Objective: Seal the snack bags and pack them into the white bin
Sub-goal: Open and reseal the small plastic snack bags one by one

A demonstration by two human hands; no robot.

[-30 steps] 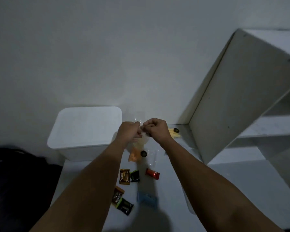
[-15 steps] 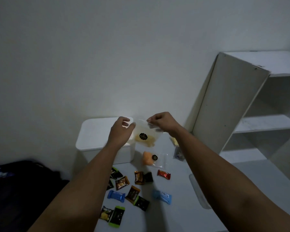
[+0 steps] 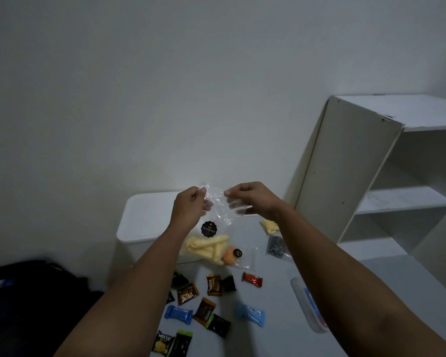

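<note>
I hold a clear snack bag of pale yellow sticks, with a round black label, up above the table. My left hand pinches its top left corner and my right hand pinches the top right edge. The white bin, lid on, stands behind the bag against the wall. On the table lie a bag of orange snacks, another bag of yellow sticks and a bag of dark snacks.
Several small wrapped sweets in brown, black, blue and red are scattered on the white table's near part. A clear lidded container lies by my right forearm. A white shelf unit stands at the right; dark bags lie on the left.
The view has tilted down and more sweets show. My left hand has taken hold of the bag's top corner again, and the bag hangs lower between both hands.
</note>
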